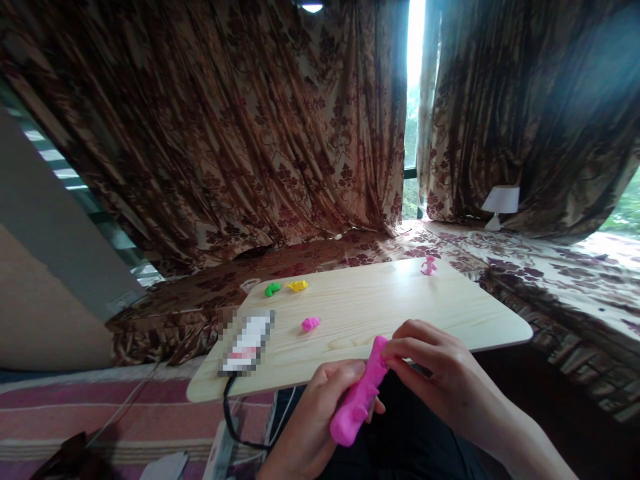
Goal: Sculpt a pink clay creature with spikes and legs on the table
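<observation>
A thick pink roll of what looks like modelling clay, with small bumps along its side, is held tilted just past the table's near edge. My left hand is closed round its lower part, thumb on top and fingertips showing beneath. At the upper end, my right hand pinches the roll's side between thumb and fingers. On the table beyond lies a small pink lump. Farther back are a green piece and a yellow piece, side by side. A small pink figure stands near the far right corner.
The light wooden table has a blurred-out device at its left, with a black cable hanging over the edge. Behind are a cloth-covered ledge, a white lamp and patterned curtains. A striped bedspread lies left.
</observation>
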Demonstrator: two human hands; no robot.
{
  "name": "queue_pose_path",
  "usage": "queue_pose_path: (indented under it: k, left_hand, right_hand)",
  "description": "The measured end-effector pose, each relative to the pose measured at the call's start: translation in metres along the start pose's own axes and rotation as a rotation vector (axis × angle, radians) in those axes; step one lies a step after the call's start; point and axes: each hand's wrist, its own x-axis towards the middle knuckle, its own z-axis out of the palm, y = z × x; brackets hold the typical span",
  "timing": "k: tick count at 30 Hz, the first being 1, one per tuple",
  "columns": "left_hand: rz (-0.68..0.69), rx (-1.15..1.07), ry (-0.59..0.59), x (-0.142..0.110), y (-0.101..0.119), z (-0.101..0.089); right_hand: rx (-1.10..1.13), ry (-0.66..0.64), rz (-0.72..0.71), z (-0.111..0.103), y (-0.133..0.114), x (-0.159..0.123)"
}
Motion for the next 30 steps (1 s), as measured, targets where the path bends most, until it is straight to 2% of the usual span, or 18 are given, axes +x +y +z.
queue_pose_path:
  k: [4, 7, 12, 18, 26, 30]
  left_hand:
    - [-0.044, -0.023, -0.026, 0.005, -0.006, -0.005]
    - [-0.009, 0.020, -0.010, 0.009, -0.009, -0.007]
    - [0.114, 0.118, -0.023, 0.008, -0.007, -0.003]
    - [0.350, 0.340, 0.006, 0.006, 0.000, 0.004]
    - [0.266, 0.332, 0.076, 0.007, -0.009, -0.002]
    - [0.247, 0.311, 0.067, 0.006, -0.007, -0.002]
  right_hand:
    - [0.095, 0.015, 0.063, 0.003, 0.003, -0.003]
    - [0.125, 0.083, 0.124, 0.002, 0.003, -0.006]
    - [0.165, 0.113, 0.153, 0.006, 0.004, -0.005]
    - [0.209, 0.109, 0.078, 0.011, -0.002, -0.004]
    - [0.162, 0.109, 0.071, 0.011, -0.004, -0.003]
    - [0.119, 0.121, 0.056, 0.011, -0.006, -0.003]
